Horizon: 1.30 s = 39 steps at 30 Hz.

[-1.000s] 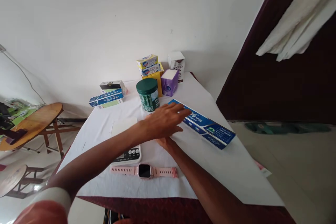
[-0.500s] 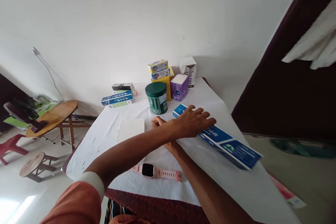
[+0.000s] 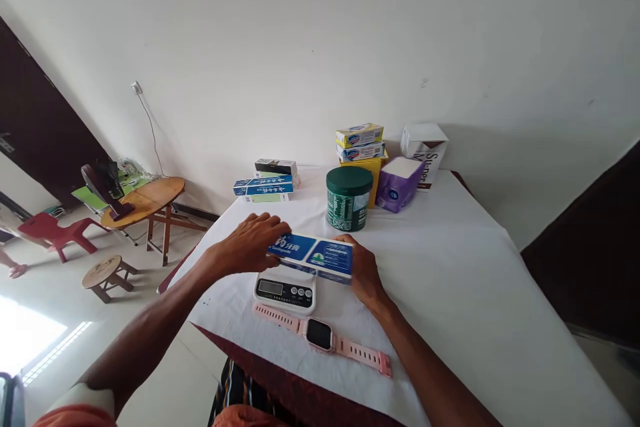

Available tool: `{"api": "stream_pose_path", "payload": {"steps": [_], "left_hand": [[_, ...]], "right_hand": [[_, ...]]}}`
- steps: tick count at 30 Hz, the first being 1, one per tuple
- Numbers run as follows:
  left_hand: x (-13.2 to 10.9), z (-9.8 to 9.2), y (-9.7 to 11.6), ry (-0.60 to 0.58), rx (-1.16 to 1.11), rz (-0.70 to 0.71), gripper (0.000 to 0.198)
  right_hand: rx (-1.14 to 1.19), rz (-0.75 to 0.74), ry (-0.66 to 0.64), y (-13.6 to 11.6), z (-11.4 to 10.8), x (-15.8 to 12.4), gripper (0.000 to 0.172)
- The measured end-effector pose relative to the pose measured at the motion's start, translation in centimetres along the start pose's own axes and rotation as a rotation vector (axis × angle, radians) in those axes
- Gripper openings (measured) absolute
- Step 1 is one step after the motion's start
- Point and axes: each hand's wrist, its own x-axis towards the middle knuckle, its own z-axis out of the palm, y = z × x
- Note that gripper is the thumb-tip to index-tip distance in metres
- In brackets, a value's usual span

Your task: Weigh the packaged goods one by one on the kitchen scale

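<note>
A long blue toothpaste box lies across the top of a small white kitchen scale near the table's front edge. My left hand grips the box's left end with curled fingers. My right hand holds its right end. A pink smartwatch lies flat on the white tablecloth just in front of the scale.
Behind the scale stand a green-lidded jar, a purple pack, stacked soap boxes on a yellow box, a white carton and stacked toothpaste boxes. A round wooden table, stool and red chair stand left.
The blue box, earlier lying on the table's right side under my left hand, is now held at both ends over the scale. My view has swung left.
</note>
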Motion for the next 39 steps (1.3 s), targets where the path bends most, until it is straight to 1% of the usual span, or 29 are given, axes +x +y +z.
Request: {"api": "stream_pose_path", "payload": {"steps": [1, 3, 6, 9, 12, 14, 16, 18, 22, 25, 27, 29, 33, 36, 39], "left_hand": [[-0.1, 1.1, -1.1, -0.032, -0.008, -0.031, 0.039], [-0.1, 2.9, -2.7, -0.09, -0.021, -0.074, 0.04], [0.4, 4.5, -3.7, -0.153, -0.034, -0.109, 0.039], [0.8, 4.7, -4.0, -0.174, -0.067, -0.103, 0.043], [0.7, 4.4, -4.0, -0.185, -0.11, -0.102, 0.065], [0.6, 4.3, -4.1, -0.168, -0.139, -0.114, 0.081], [0.4, 4.3, -4.0, -0.125, -0.161, -0.113, 0.085], [0.3, 4.6, -3.8, -0.089, -0.175, -0.092, 0.08], [0.2, 5.1, -3.3, -0.074, -0.196, -0.064, 0.054], [0.3, 4.7, -4.0, -0.053, -0.198, -0.076, 0.042], [1.2, 4.0, -5.4, -0.025, -0.181, -0.101, 0.041], [2.8, 3.1, -7.8, 0.009, -0.149, -0.148, 0.044], [7.8, 1.7, -13.8, 0.052, -0.075, -0.277, 0.049], [11.5, 1.6, -17.6, 0.04, -0.045, -0.357, 0.053], [14.0, 2.3, -19.9, -0.004, -0.044, -0.405, 0.055]], "right_hand": [[0.002, 0.003, -0.017, -0.1, -0.1, 0.1, 0.025], [0.002, 0.012, -0.035, -0.2, -0.3, 0.3, 0.024], [-0.003, 0.03, -0.035, -0.3, -0.4, 0.4, 0.028], [0.002, 0.051, -0.042, -0.4, -0.4, 0.4, 0.03], [0.018, 0.065, -0.042, -0.6, -0.4, 0.4, 0.031], [0.019, 0.068, -0.041, -0.7, -0.5, 0.3, 0.031], [0.016, 0.073, -0.04, -0.8, -0.5, 0.3, 0.032], [0.018, 0.08, -0.041, -0.9, -0.5, 0.2, 0.032], [0.029, 0.085, -0.049, -1.0, -0.6, 0.1, 0.033], [0.044, 0.079, -0.05, -1.0, -0.6, 0.1, 0.032], [0.044, 0.067, -0.043, -1.0, -0.6, 0.1, 0.031], [0.031, 0.055, -0.031, -0.9, -0.6, 0.1, 0.03], [0.021, 0.053, -0.018, -1.0, -0.7, 0.1, 0.029], [0.04, 0.063, -0.022, -0.9, -0.8, 0.1, 0.03], [0.057, 0.077, -0.031, -0.8, -0.8, 0.2, 0.031]]}}
